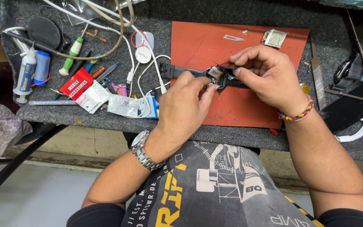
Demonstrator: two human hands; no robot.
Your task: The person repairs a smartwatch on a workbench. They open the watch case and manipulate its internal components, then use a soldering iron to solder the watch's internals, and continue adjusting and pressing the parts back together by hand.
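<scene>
A black smartwatch (216, 75) with its case opened lies on an orange work mat (198, 42), its strap stretching left. My left hand (183, 105) pinches the lower edge of the watch body with its fingertips. My right hand (265, 75) grips the right side of the watch, thumb and forefinger closed over the open case. Small internal parts show between my fingers. Whether either hand also holds a tool is hidden.
A scalpel blade (234, 38) and a small square screen part (275, 38) lie on the mat's far side. Left of the mat are white cables (141, 80), a green screwdriver (72, 52), a syringe tube (25, 75), packets and pens. Metal tools (317, 75) lie at right.
</scene>
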